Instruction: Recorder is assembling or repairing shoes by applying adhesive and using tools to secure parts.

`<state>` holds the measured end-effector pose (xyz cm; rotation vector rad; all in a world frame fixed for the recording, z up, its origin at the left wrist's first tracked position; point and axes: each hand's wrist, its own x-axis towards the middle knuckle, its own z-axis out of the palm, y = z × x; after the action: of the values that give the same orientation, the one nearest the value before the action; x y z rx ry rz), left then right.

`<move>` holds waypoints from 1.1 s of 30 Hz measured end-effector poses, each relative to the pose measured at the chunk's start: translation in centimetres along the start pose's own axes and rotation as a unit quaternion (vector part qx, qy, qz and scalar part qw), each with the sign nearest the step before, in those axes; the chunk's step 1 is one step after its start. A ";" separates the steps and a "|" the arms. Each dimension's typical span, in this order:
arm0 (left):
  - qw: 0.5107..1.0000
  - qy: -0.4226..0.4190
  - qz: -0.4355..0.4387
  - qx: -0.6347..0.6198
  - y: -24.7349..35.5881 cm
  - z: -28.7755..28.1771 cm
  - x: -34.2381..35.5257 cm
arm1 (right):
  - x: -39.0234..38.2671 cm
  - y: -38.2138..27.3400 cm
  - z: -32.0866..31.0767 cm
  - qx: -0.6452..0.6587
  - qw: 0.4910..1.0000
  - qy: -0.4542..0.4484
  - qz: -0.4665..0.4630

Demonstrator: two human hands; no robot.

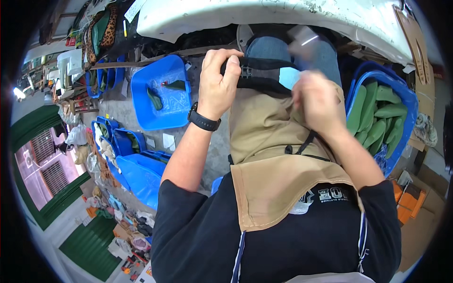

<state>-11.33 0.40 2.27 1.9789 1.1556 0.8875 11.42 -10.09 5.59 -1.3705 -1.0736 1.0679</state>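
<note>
Across my lap lies a black shoe on its last, sole side up [262, 75], with a grey middle and a light blue patch [289, 77] at its right end. My left hand [221, 78] is closed round the shoe's left end, thumb on top. Next to the blue patch, my right hand [317, 100] is closed and smeared by motion. From it a blurred tool with a bright head, apparently a hammer [303, 41], rises above my knees. A tan apron [269, 122] covers my lap under the shoe.
At my right a blue bin [409, 106] holds several green shoe lasts [377, 113]. Another blue bin [160, 113] at the left holds a few green pieces. A white-covered bench [283, 12] runs beyond my knees. More blue bins [141, 172] stand farther left.
</note>
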 end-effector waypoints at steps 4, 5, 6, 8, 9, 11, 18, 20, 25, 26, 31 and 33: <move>0.994 -0.087 -0.042 -0.054 -1.3 -1.2 -0.1 | 2.3 -1.6 -1.5 -0.156 0.882 -0.209 0.392; 0.994 -0.084 -0.043 -0.057 -1.2 -1.7 -0.5 | 1.8 -1.6 -1.6 -0.160 0.881 -0.210 0.393; 0.985 -0.162 -0.057 -0.026 -1.1 -2.3 -0.8 | 0.9 -1.0 -1.7 -0.160 0.911 -0.181 0.335; 0.951 -0.297 -0.075 0.036 -1.3 -2.9 -0.3 | 0.7 0.6 -2.0 -0.170 0.957 -0.127 0.197; 0.926 -0.362 -0.084 0.064 -1.2 -2.8 -0.3 | 0.6 0.8 -2.2 -0.173 0.971 -0.101 0.127; 0.939 -0.328 -0.093 0.044 -0.9 -1.2 -0.4 | 0.5 0.5 -2.8 -0.171 0.975 -0.092 0.106; 0.961 -0.147 -0.178 -0.155 0.6 2.0 2.3 | 1.7 -0.4 -6.4 -0.064 0.995 0.058 0.040; 0.949 -0.100 -0.127 -0.271 2.3 4.8 4.6 | 2.1 -1.8 -7.0 -0.068 0.992 0.091 0.052; 0.936 -0.077 -0.100 -0.328 0.3 12.9 7.8 | 4.6 -5.2 -6.4 -0.157 0.981 0.096 -0.059; 0.934 -0.074 -0.096 -0.337 0.0 13.1 8.0 | 5.1 -6.0 -6.3 -0.185 0.975 0.083 -0.092; 0.922 -0.070 -0.096 -0.368 -0.4 13.3 7.5 | 7.8 -7.1 -6.0 -0.294 0.936 0.038 -0.191; 0.919 -0.083 -0.098 -0.371 0.1 13.1 7.6 | 8.6 -5.2 -6.2 -0.400 0.891 0.019 -0.214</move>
<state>2.29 4.48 -3.09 1.2619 0.7409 0.8625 18.99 -2.67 10.82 -1.6435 -1.7969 0.2491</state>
